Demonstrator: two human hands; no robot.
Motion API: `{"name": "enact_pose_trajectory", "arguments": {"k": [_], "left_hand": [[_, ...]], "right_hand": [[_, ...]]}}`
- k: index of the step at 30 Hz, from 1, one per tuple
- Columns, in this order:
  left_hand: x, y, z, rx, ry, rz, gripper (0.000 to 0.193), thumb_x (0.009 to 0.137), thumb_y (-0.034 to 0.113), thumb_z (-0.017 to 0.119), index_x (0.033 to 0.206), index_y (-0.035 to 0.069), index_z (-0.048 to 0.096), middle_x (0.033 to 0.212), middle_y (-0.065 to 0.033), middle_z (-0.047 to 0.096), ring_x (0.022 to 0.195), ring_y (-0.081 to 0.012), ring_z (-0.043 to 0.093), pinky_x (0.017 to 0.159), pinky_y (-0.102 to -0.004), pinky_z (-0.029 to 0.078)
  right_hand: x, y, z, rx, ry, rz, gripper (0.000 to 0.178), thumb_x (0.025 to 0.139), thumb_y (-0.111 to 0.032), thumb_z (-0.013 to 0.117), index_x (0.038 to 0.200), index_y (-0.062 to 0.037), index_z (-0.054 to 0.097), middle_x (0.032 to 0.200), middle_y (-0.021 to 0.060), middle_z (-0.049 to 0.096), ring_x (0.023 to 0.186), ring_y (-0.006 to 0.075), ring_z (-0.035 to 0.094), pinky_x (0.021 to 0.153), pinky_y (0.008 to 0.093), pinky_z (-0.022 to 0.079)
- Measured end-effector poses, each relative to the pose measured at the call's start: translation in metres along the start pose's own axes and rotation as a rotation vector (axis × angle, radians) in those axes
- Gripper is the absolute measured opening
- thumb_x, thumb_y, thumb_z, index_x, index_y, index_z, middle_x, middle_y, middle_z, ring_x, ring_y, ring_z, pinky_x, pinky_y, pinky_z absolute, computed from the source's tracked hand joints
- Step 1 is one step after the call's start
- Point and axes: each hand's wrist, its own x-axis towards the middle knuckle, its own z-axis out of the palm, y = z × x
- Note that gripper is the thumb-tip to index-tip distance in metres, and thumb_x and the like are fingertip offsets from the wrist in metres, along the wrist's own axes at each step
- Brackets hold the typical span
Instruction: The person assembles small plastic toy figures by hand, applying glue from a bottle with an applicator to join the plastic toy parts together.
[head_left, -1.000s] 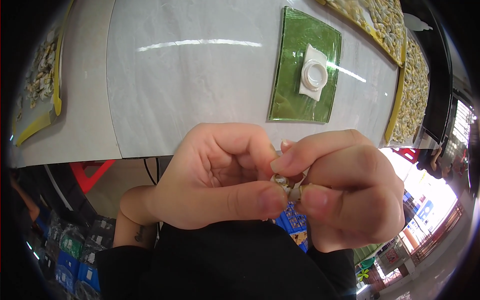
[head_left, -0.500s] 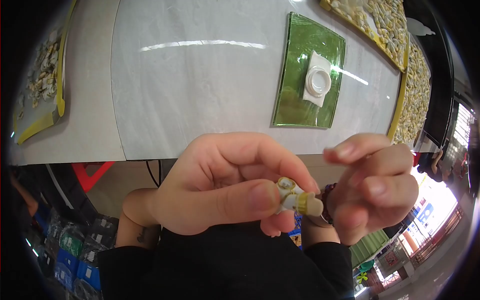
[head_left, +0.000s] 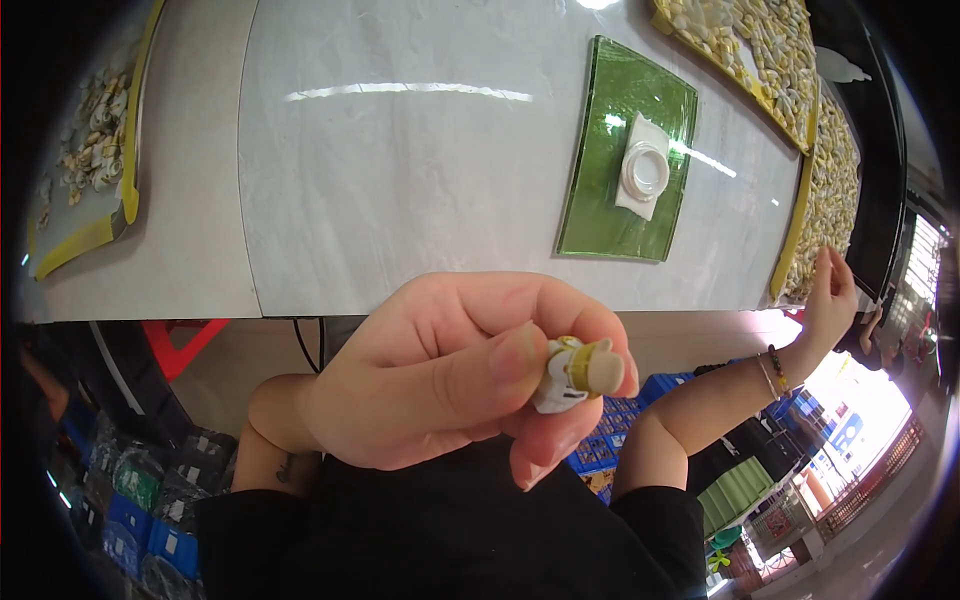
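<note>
In front of my body, my left hand is closed, pinching a small white and gold figurine piece between thumb and fingers. A pale, rounded peg-like end of the piece sticks out to the right. Over at the far right, my right hand reaches to the edge of a yellow-rimmed tray filled with many small white and gold pieces. Its fingertips are drawn together at the pieces; whatever they hold is too small to make out.
A green glass plate lies on the grey table, carrying a white pad and a small round white dish. A second tray of pieces stands at the back right. Another yellow-edged tray is at the left.
My right hand has moved from beside my left hand out to the tray at the right. The left hand has turned the figurine piece slightly, its pale end now facing more upward.
</note>
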Motion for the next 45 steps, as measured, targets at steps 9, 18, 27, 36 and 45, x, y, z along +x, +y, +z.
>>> {"name": "enact_pose_trajectory", "arguments": {"k": [9,18,27,36,45], "left_hand": [[-0.003,-0.008,0.004,0.385,0.078,0.271,0.033,0.09,0.029,0.049,0.095,-0.004,0.046,0.067,-0.0067,0.054,0.058,-0.0118,0.051,0.051,-0.0246,0.046],[-0.004,-0.011,0.005,0.493,0.053,0.401,0.032,0.089,0.027,0.049,0.096,-0.004,0.047,0.072,-0.0074,0.056,0.064,-0.0108,0.053,0.055,-0.0229,0.046],[-0.004,-0.01,0.005,0.475,0.065,0.408,0.031,0.088,0.028,0.052,0.094,-0.002,0.048,0.071,-0.0066,0.055,0.063,-0.0114,0.053,0.055,-0.023,0.046],[-0.008,-0.01,-0.019,0.425,-0.103,0.363,0.029,0.089,0.01,0.051,0.111,-0.006,0.043,0.105,-0.0126,0.051,0.093,-0.0143,0.054,0.081,-0.0259,0.044],[-0.009,-0.006,-0.007,0.443,0.036,0.37,0.029,0.085,0.017,0.057,0.102,-0.001,0.044,0.091,-0.0114,0.054,0.081,-0.0159,0.055,0.071,-0.0272,0.046]], "right_hand": [[-0.004,0.007,0.005,0.05,-0.053,-0.031,0.025,0.081,-0.02,0.062,0.097,0.0002,0.065,0.075,0.005,0.064,0.067,0.0073,0.055,0.062,0.0207,0.043],[-0.008,0.001,0.003,0.007,-0.093,-0.095,0.02,0.08,-0.013,0.06,0.094,0.0006,0.065,0.075,0.0045,0.063,0.067,0.0089,0.056,0.063,0.0223,0.044],[-0.032,-0.055,-0.003,0.413,0.188,-0.167,0.012,0.083,-0.009,0.059,0.085,0.0024,0.056,0.077,0.0069,0.062,0.065,0.0086,0.055,0.059,0.0172,0.041],[-0.091,-0.163,0.011,0.885,-0.31,-0.474,0.021,0.069,0.015,0.055,0.087,0.0076,0.06,0.073,0.0103,0.059,0.061,0.0144,0.054,0.054,0.0203,0.039],[-0.102,-0.189,0.03,0.744,-0.328,-0.457,0.017,0.065,0.011,0.06,0.078,0.0016,0.062,0.068,0.0058,0.059,0.057,0.0112,0.053,0.052,0.0203,0.042]]}}
